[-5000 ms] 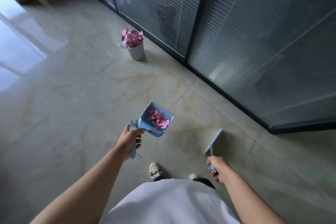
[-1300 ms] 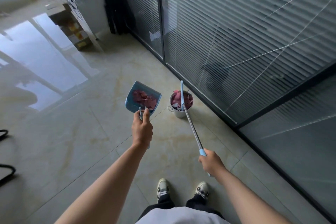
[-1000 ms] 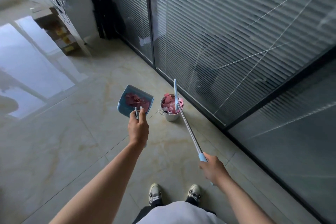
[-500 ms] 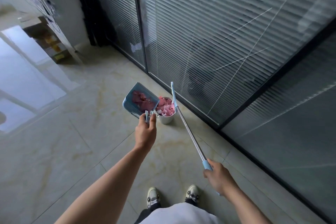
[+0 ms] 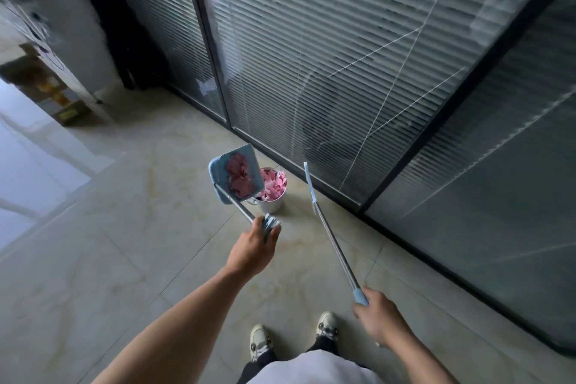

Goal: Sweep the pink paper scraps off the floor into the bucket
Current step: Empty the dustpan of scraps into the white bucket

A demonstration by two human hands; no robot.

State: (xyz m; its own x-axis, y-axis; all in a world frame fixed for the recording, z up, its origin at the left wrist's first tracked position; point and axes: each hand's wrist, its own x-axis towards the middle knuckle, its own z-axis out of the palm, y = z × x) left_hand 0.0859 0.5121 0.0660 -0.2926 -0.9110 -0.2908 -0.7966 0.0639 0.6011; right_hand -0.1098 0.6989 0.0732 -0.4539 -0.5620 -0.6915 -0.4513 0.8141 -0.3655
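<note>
L hand [image 5: 253,249] grips the blue end of the dustpan handle [image 5: 241,210], fingers curled round it, arm stretched fwd. Handle is a metal rod running up and left from the hand to the blue dustpan [image 5: 235,176]. Pan is tipped on its side, open face toward the camera, lower right corner overlapping the bucket rim. Pink paper scraps [image 5: 239,178] sit inside the pan, bunched mostly toward its lower half.

Bucket [image 5: 271,201], small, white/metal, stands on the floor [image 5: 124,243] just beyond and slightly right of the L hand, close to the base of the glass wall [image 5: 343,72]. It's full of more pink scraps [image 5: 274,185], heaped to about rim level. Small side handle shows on its left, under the pan.

R hand [image 5: 378,316] is clenched round the blue grip of the broom pole [image 5: 335,240], low and nearer the body than the L hand. Pole slants up and left from the R hand; broom head [image 5: 310,185], thin, blue, seen edge-on, is off to the right of the bucket, apart from it. Can't tell if the head touches the floor.

Below both hands: two light sneakers [image 5: 325,326] on the tiles, white shirt hem at frame bottom. Blinds behind the glass. Far left beyond the L hand: a white wall corner, cardboard boxes [image 5: 59,100] by it.
</note>
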